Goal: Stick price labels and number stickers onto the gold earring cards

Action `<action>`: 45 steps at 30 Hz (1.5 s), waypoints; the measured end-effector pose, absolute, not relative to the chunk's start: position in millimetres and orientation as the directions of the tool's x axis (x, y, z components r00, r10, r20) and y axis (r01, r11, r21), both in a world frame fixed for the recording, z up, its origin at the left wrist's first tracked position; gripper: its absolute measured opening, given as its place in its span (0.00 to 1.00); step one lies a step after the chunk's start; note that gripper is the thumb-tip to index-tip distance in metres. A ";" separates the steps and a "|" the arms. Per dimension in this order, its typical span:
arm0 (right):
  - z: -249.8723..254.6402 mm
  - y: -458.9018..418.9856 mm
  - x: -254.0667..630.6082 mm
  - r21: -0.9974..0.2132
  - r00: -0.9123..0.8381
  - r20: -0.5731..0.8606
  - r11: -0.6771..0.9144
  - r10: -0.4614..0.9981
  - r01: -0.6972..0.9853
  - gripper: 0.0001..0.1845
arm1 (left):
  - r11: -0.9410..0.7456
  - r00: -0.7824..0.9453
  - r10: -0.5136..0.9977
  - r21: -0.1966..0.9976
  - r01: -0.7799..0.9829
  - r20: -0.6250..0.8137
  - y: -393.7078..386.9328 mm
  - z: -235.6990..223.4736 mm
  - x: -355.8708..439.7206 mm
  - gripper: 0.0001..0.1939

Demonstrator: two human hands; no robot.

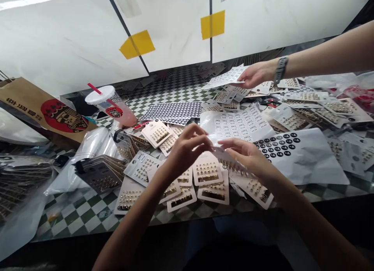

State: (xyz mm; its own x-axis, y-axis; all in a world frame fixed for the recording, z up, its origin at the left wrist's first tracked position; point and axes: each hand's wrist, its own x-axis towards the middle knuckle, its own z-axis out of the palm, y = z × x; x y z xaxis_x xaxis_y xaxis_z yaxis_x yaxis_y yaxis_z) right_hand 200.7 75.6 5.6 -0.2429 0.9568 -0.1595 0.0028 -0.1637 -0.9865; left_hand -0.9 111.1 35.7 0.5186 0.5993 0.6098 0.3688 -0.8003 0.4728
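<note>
Two bare forearms rise from the bottom of the frame and meet above a crowded green-and-white checkered tabletop (78, 220). At the centre, the person's right hand (245, 156) pinches a narrow earring card (230, 162) between thumb and curled fingers, with a row of small gold studs along the card. The left hand (187, 146) is half closed, its fingertips (208, 144) right at the card's upper end; whether they grip it or only touch it cannot be told.

Below the hands, stiff white cards (208, 173) overlap in a loose heap, each set with rows of gold studs. Just above the hands lies a sheet of small white price labels (242, 125). To its right, a crumpled white sheet carries round black stickers (277, 144), and a black-and-white patterned sheet (172, 110) lies to its left.

At the upper right, a co-worker's hand (257, 74), with a grey band on the wrist (281, 69), holds a thin sheet of labels (226, 77). At the upper left stand a brown paper bag (26, 97) with a round red emblem and a plastic cup (109, 103) with a white lid, red straw and pink liquid. Clear plastic bags (17, 224) slump at the lower left.
</note>
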 end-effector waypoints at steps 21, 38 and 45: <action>-22.6 74.1 283.0 -0.908 0.138 -0.064 -0.115 0.988 0.402 0.13 | 0.142 -0.189 0.977 0.356 0.924 0.101 197.1 18.9 -101.8 0.12; -21.0 65.9 264.3 -0.740 -0.021 0.103 0.090 0.995 0.666 0.13 | -0.321 0.151 0.891 0.360 0.876 0.427 121.1 21.6 -74.2 0.17; -23.1 40.3 234.2 -0.671 -0.226 0.242 0.331 0.944 0.664 0.12 | -0.421 0.504 0.861 0.467 0.778 -0.064 70.6 -4.4 -38.0 0.24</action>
State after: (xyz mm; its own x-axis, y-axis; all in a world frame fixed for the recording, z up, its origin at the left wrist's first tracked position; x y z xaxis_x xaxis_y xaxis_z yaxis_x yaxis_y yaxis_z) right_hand 234.2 40.3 -23.1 -0.2259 0.9437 0.2417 0.6637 0.3306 -0.6710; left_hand -38.0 70.6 -4.4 0.5040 0.8613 -0.0639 0.7780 -0.4206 0.4666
